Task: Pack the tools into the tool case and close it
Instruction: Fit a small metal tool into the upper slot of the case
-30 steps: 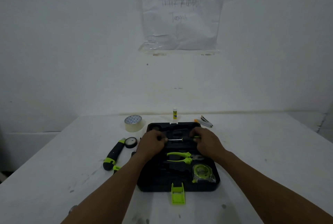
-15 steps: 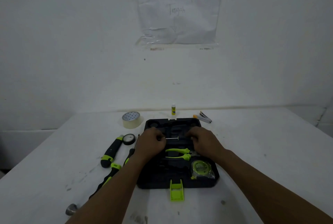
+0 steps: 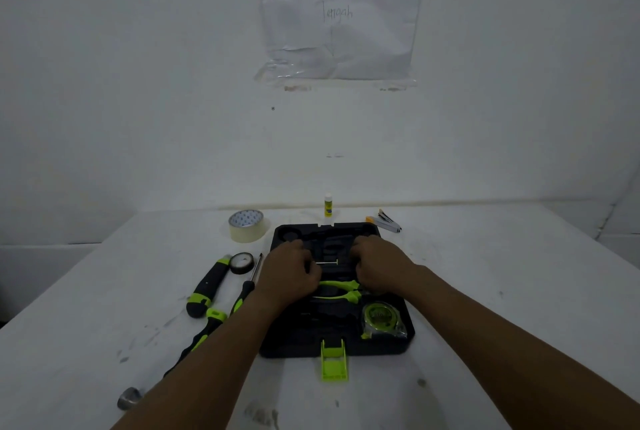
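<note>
The black tool case (image 3: 391,348) lies open on the white table with its green latch (image 3: 333,359) toward me. Inside it sit green-handled pliers (image 3: 337,289) and a green tape measure (image 3: 379,319). My left hand (image 3: 289,274) and my right hand (image 3: 379,265) are both over the case's middle, fingers curled on the two ends of a screwdriver whose thin metal shaft (image 3: 327,261) shows between them. Left of the case lie a black-green knife handle (image 3: 207,286), another screwdriver (image 3: 250,282), a hammer (image 3: 194,346) and black tape (image 3: 241,262).
At the back of the table stand a roll of clear tape (image 3: 246,225), a small glue stick (image 3: 328,204) and a stapler-like object (image 3: 384,222). A white wall with a taped paper sheet (image 3: 341,19) rises behind the table.
Both hands have pressed the screwdriver lower into the case, and less of its shaft shows. The camera tipped down a little, bringing the hammer head into view at bottom left.
</note>
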